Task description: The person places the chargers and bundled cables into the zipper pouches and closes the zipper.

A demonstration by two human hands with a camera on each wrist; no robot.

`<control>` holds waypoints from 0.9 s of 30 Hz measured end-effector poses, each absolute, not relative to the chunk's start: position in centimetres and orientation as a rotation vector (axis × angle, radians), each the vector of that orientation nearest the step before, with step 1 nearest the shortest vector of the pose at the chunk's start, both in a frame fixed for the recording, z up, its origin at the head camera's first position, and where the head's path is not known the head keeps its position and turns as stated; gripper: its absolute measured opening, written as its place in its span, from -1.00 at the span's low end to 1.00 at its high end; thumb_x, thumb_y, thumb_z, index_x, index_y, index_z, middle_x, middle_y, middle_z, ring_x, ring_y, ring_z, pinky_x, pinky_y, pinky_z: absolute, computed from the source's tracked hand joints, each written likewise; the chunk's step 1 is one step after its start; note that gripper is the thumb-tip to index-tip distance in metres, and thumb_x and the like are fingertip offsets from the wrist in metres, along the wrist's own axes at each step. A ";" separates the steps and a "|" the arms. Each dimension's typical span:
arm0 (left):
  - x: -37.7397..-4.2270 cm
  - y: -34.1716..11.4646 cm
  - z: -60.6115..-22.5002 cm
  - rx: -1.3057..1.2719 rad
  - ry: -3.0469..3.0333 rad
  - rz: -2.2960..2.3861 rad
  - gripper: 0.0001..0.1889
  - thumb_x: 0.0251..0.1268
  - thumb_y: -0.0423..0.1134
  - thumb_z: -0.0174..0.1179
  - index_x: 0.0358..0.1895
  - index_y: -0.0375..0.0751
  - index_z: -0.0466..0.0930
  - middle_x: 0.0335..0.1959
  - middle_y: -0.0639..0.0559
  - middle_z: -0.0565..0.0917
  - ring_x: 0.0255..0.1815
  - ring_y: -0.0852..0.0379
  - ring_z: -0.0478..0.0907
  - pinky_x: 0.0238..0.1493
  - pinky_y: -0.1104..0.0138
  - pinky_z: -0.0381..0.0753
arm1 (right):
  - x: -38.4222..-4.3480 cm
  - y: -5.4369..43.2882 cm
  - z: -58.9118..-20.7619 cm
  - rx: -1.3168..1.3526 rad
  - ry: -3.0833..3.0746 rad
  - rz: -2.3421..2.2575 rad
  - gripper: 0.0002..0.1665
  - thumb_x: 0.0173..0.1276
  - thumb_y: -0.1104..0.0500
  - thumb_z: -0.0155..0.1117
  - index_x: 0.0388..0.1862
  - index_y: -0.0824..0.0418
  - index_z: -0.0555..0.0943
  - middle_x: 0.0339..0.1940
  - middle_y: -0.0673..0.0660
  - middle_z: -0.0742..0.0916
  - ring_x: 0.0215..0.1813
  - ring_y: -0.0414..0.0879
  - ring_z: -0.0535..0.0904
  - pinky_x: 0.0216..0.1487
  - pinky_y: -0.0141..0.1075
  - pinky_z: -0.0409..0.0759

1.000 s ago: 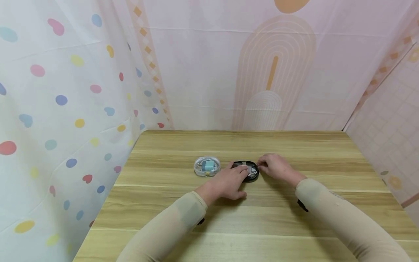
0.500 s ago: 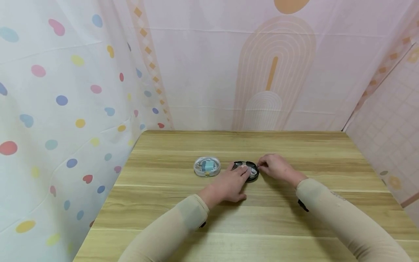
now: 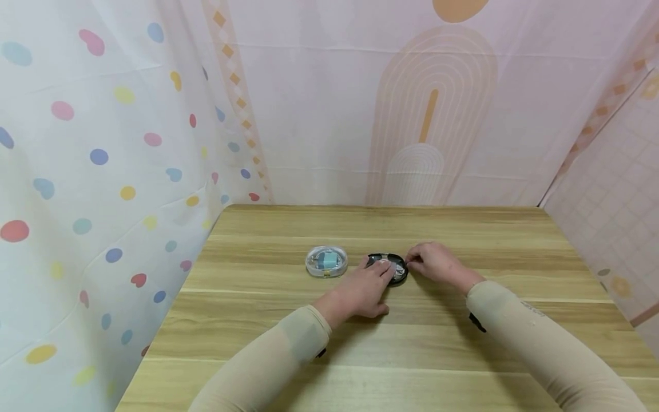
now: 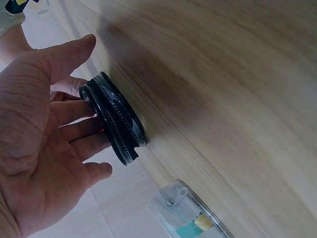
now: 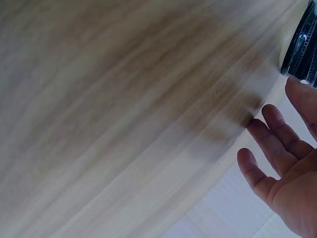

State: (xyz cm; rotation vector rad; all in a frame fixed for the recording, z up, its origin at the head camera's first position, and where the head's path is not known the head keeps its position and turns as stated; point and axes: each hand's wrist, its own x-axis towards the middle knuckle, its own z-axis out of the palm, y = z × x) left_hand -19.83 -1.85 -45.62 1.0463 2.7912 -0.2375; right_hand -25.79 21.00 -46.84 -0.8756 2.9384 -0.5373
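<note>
A small oval black zip case [image 3: 399, 274] with a clear window lies on the table, something pale showing inside. My left hand [image 3: 360, 290] rests its fingers on top, covering the case's left part. In the left wrist view those fingers are fairly straight against the case [image 4: 115, 119], and two rows of zip teeth stand apart along its side. At the case's right end, my right hand [image 3: 435, 263] pinches the edge with its fingertips; a zip pull is hidden there. The right wrist view shows a fingertip touching the case [image 5: 303, 49], the other fingers loosely bent.
To the left lies a clear oval case [image 3: 326, 262] with a teal block and a coiled pale cable inside. Both cases stand on a wood-grain table [image 3: 288, 223]. Patterned curtains [image 3: 319, 114] hang behind and at both sides.
The left forearm has shifted slightly to the right, with the left fingers still on the black zip case. The right hand stays at its right end.
</note>
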 end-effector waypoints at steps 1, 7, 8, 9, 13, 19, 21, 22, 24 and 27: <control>-19.8 -1.8 -45.6 1.045 2.794 -0.235 0.02 0.40 0.29 0.32 0.74 -0.14 0.09 0.74 -0.04 0.24 0.76 0.04 0.17 0.79 -0.02 0.10 | -25.8 21.0 -46.8 -0.878 2.936 -0.540 -0.91 0.47 0.26 0.42 -0.13 0.19 0.83 -0.07 0.17 0.87 0.02 0.10 0.81 0.14 0.04 0.78; -19.9 -1.7 -45.5 1.050 2.796 -0.223 0.01 0.39 0.28 0.33 0.72 -0.17 0.15 0.72 -0.05 0.29 0.74 0.02 0.23 0.77 -0.02 0.15 | -26.0 21.4 -46.7 -0.926 2.901 -0.561 -0.93 0.43 0.28 0.44 -0.17 0.18 0.82 -0.09 0.16 0.87 0.01 0.10 0.80 0.16 0.07 0.77; -19.9 -1.7 -45.4 1.051 2.794 -0.220 0.00 0.39 0.28 0.33 0.71 -0.18 0.15 0.72 -0.06 0.30 0.74 0.02 0.23 0.77 -0.02 0.16 | -26.0 21.5 -46.7 -0.931 2.891 -0.570 -0.95 0.43 0.26 0.45 -0.19 0.18 0.82 -0.10 0.15 0.87 0.01 0.09 0.80 0.16 0.07 0.76; -20.0 -1.7 -45.4 1.050 2.795 -0.218 0.00 0.39 0.28 0.33 0.71 -0.18 0.16 0.71 -0.06 0.30 0.74 0.02 0.23 0.77 -0.02 0.17 | -26.0 21.6 -46.8 -0.951 2.884 -0.574 -0.96 0.43 0.25 0.45 -0.21 0.18 0.81 -0.11 0.14 0.88 -0.01 0.07 0.80 0.14 0.06 0.77; -20.0 -1.7 -45.2 1.041 2.779 -0.187 0.00 0.39 0.26 0.34 0.71 -0.17 0.15 0.71 -0.06 0.30 0.74 0.02 0.22 0.77 -0.02 0.16 | -26.1 21.9 -47.0 -0.994 2.843 -0.610 -0.94 0.41 0.23 0.48 -0.30 0.11 0.79 -0.15 0.06 0.87 -0.10 -0.08 0.75 0.04 -0.04 0.76; -20.1 -1.7 -45.2 1.045 2.764 -0.141 -0.03 0.39 0.24 0.35 0.71 -0.15 0.18 0.72 -0.04 0.29 0.75 0.04 0.19 0.78 -0.02 0.15 | -25.9 22.3 -46.9 -1.016 2.782 -0.634 -0.86 0.41 0.24 0.48 -0.36 0.05 0.74 -0.13 0.04 0.85 -0.09 -0.15 0.71 0.02 -0.11 0.72; -20.1 -1.7 -45.2 1.045 2.757 -0.129 -0.04 0.41 0.23 0.35 0.71 -0.15 0.18 0.73 -0.05 0.28 0.76 0.04 0.18 0.78 -0.03 0.13 | -25.7 22.4 -46.8 -1.017 2.773 -0.634 -0.87 0.40 0.25 0.48 -0.35 0.06 0.74 -0.09 0.06 0.85 -0.07 -0.11 0.73 0.05 -0.08 0.73; -20.2 -1.7 -45.2 1.046 2.757 -0.131 -0.04 0.41 0.24 0.34 0.71 -0.15 0.18 0.73 -0.05 0.28 0.76 0.04 0.18 0.78 -0.03 0.13 | -25.7 22.4 -46.8 -1.021 2.776 -0.626 -0.87 0.40 0.25 0.48 -0.34 0.06 0.74 -0.08 0.07 0.85 -0.05 -0.10 0.73 0.07 -0.07 0.74; -20.1 -1.7 -45.2 1.052 2.756 -0.141 -0.04 0.41 0.24 0.34 0.71 -0.16 0.18 0.73 -0.05 0.27 0.76 0.04 0.18 0.78 -0.02 0.13 | -25.6 22.3 -46.8 -1.029 2.785 -0.614 -0.89 0.41 0.24 0.48 -0.33 0.07 0.74 -0.10 0.07 0.85 -0.07 -0.10 0.73 0.06 -0.07 0.74; -20.1 -1.8 -45.2 1.063 2.761 -0.178 -0.02 0.41 0.26 0.32 0.71 -0.17 0.16 0.73 -0.05 0.27 0.76 0.03 0.19 0.79 -0.01 0.12 | -25.4 22.1 -47.0 -1.040 2.821 -0.575 -0.92 0.44 0.20 0.47 -0.30 0.07 0.74 -0.15 0.03 0.84 -0.15 -0.17 0.69 -0.03 -0.14 0.73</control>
